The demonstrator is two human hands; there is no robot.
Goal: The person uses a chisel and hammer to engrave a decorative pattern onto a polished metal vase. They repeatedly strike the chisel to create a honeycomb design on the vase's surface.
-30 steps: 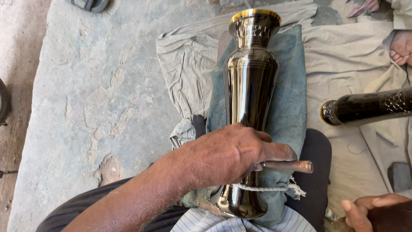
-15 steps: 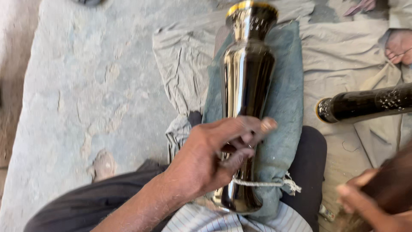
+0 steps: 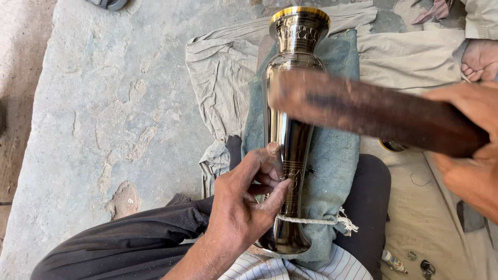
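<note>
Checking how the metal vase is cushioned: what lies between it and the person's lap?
In the head view, a folded blue-green cloth lies under the dark metal vase, between it and the lap, tied with a cord.

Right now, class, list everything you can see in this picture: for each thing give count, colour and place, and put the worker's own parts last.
vase: one, dark polished metal with a gold rim, lying lengthwise on the blue-green cloth.
blue-green cloth: one, under the vase, over the lap.
beige cloth: one, crumpled, spread on the stone behind and beside it.
string: one, whitish, tied near the vase's base.
wooden club: one, dark brown, blurred, across the vase.
stone slab: one, grey, left.
another person's foot: one, top right.
small bits: a few, bottom right, too small to tell.
left hand: pinching a thin tool against the vase.
right hand: grip closed on the club.
</note>
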